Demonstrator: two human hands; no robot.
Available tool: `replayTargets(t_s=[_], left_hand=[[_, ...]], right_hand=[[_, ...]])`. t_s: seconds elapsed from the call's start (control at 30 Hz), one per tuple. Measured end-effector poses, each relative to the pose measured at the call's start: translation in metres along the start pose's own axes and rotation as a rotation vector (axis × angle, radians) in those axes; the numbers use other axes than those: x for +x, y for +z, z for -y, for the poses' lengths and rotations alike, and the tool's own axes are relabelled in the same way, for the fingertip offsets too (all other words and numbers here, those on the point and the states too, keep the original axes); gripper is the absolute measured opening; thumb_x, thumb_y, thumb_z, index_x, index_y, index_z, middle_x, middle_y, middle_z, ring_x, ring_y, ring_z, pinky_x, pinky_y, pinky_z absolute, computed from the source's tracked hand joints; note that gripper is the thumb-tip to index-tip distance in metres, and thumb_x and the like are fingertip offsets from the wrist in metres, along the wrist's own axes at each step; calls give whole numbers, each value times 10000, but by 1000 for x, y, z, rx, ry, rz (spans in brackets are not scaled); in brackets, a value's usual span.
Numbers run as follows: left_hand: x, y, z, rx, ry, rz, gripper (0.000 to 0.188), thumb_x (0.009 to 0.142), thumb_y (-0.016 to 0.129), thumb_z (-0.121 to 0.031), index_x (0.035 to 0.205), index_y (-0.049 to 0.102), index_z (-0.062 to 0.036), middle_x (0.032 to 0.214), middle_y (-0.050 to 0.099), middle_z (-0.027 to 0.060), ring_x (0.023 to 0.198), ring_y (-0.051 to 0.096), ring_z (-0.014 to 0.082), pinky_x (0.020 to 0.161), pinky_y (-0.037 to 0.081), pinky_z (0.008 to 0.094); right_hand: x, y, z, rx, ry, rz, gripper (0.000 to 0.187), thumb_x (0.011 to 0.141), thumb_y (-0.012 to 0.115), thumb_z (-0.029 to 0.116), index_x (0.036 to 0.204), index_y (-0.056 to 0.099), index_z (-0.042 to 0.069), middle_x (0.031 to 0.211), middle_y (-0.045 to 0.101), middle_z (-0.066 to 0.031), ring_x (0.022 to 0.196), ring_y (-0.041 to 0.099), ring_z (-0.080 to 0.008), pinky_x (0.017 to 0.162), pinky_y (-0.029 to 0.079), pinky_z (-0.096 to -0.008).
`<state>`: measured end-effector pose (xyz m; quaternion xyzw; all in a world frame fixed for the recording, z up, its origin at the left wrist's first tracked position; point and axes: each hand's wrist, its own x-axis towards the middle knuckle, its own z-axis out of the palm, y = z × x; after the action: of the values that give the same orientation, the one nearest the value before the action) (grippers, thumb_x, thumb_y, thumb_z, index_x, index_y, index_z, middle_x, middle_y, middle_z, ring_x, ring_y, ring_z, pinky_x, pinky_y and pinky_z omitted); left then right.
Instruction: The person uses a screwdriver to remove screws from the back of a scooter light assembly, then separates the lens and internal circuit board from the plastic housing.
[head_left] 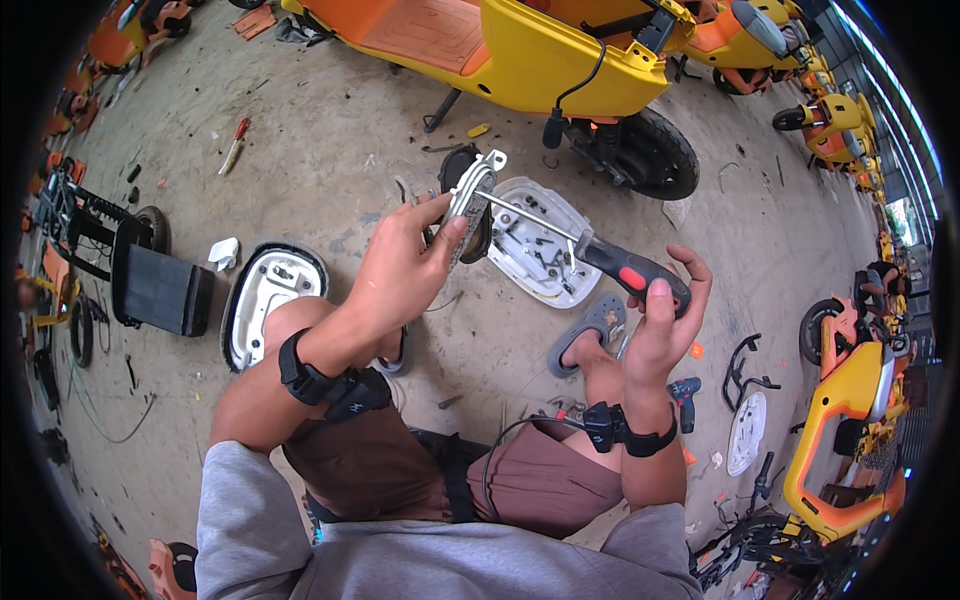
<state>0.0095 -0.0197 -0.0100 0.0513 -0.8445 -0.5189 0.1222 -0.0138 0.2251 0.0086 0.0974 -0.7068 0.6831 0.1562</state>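
Note:
Raised in front of me, a flat white-and-grey part (474, 198) with a lug at its top is pinched between the thumb and fingers of my left hand (408, 258). My right hand (660, 325) holds a screwdriver (632, 270) by its black-and-red handle, thumb pressed on the grip and some fingers lifted. The screwdriver's shaft points left, its tip meeting the face of the part; whether it sits in a screw I cannot tell. Beyond and below is a white shell (562, 292), lying like a tray with screws and small pieces inside. A dark rounded part (460, 165) shows behind my left hand.
A yellow scooter (540, 70) stands ahead, its black wheel (650, 155) to the right. On the floor lie a white cover (262, 285), a second screwdriver (235, 146), a cordless drill (685, 402) and a black bracket (745, 372). At left is a black box (165, 285).

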Motion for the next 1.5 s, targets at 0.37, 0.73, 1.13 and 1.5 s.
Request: replayTargets(t_s=[0.37, 0.73, 1.13, 1.5], left_hand=[[0, -1, -1, 18, -15, 6, 277, 925, 568, -166, 1088, 620, 52, 793, 598, 228, 728, 552, 343, 679, 437, 413], [0, -3, -2, 21, -43, 29, 279, 927, 565, -179, 1089, 619, 43, 792, 599, 214, 737, 549, 329, 677, 434, 411], [1, -4, -2, -19, -61, 21, 269, 924, 575, -169, 1084, 618, 43, 817, 611, 224, 718, 548, 323, 673, 443, 398], [1, -2, 0, -28, -39, 23, 315, 926, 579, -172, 1126, 610, 69, 810, 610, 236, 729, 570, 314, 685, 451, 395]], right_hand=[[1, -4, 2, 16, 100, 41, 462, 864, 561, 229, 1245, 438, -3, 795, 559, -62, 647, 472, -90, 607, 403, -221], [2, -4, 6, -23, 137, 47, 432, 879, 549, 238, 1210, 472, -29, 803, 577, -84, 628, 495, -87, 567, 409, -250], [3, -2, 7, 35, 186, 58, 456, 886, 554, 239, 1236, 454, -35, 746, 523, -41, 609, 497, -95, 574, 430, -240], [2, -7, -4, 36, 33, 69, 437, 888, 554, 226, 1240, 449, -10, 672, 527, -44, 529, 471, -86, 491, 393, -223]])
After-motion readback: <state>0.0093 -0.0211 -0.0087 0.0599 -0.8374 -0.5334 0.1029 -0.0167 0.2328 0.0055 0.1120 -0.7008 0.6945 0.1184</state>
